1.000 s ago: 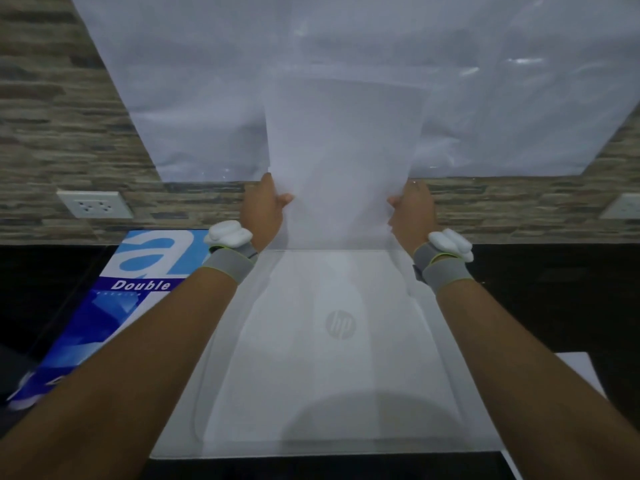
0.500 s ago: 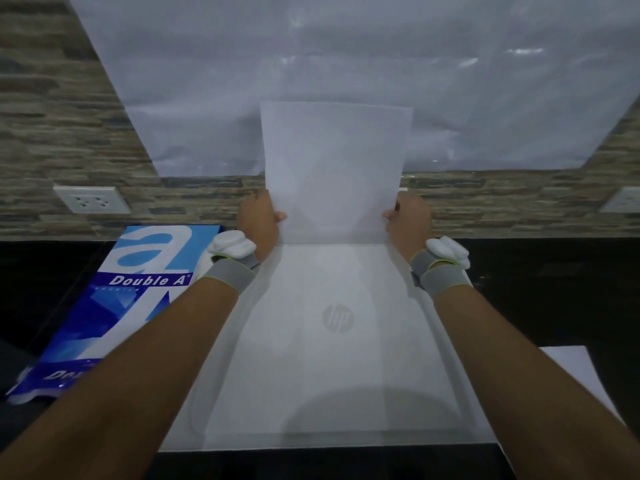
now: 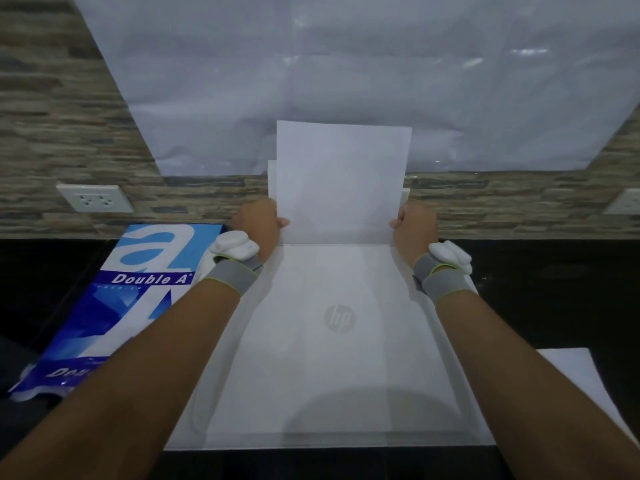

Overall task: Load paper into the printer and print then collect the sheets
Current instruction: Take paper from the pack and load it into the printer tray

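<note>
A white HP printer (image 3: 337,358) fills the middle of the view, its flat lid toward me. A stack of white paper sheets (image 3: 341,181) stands upright at the printer's rear edge, its lower part sunk behind the lid. My left hand (image 3: 258,221) grips the stack's left edge and my right hand (image 3: 414,225) grips its right edge. Behind the stack, a narrow strip of the white rear tray support (image 3: 272,181) shows on the left.
A blue Double A paper ream (image 3: 114,306) lies left of the printer on the black counter. A loose white sheet (image 3: 571,379) lies at the right. Wall sockets (image 3: 95,199) sit on the stone wall, and a large white sheet (image 3: 346,74) covers the wall above.
The paper stack has moved down into the back of the printer, and both hands have lowered with it.
</note>
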Demonstrator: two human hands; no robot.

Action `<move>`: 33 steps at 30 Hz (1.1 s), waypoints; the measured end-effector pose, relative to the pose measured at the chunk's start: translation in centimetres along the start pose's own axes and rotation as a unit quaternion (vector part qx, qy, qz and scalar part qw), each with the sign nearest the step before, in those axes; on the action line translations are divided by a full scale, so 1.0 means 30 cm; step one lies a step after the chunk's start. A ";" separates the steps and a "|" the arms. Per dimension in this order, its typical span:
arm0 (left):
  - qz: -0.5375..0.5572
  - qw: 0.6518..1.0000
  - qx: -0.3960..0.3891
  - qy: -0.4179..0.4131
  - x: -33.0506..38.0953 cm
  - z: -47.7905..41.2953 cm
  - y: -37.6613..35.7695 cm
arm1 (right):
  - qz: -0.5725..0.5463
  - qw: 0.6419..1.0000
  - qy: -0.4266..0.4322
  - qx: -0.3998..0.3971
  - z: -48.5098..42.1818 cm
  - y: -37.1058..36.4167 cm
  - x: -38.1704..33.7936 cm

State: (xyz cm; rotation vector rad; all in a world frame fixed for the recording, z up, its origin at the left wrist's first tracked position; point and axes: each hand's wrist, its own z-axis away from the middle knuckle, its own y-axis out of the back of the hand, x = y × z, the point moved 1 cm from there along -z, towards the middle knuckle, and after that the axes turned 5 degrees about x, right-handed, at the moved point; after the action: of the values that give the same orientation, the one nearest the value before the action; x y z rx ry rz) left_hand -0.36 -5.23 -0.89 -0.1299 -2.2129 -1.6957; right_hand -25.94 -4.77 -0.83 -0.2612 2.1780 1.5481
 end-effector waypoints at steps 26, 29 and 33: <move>-0.008 0.993 0.076 0.091 0.009 0.028 0.013 | 0.076 0.996 -0.023 0.043 0.056 0.031 -0.041; 0.022 0.993 0.105 0.056 0.012 0.088 0.041 | 0.057 0.997 -0.020 0.055 0.118 0.041 -0.050; 0.067 0.992 0.104 0.029 -0.014 0.176 0.070 | -0.035 0.997 -0.002 0.067 0.241 0.055 -0.091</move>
State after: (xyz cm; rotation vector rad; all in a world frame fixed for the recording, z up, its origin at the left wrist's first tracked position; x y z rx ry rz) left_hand -0.52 0.42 -0.29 -0.1706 -2.2668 -1.3743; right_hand -22.39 2.25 -0.11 -0.2874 2.2342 1.3566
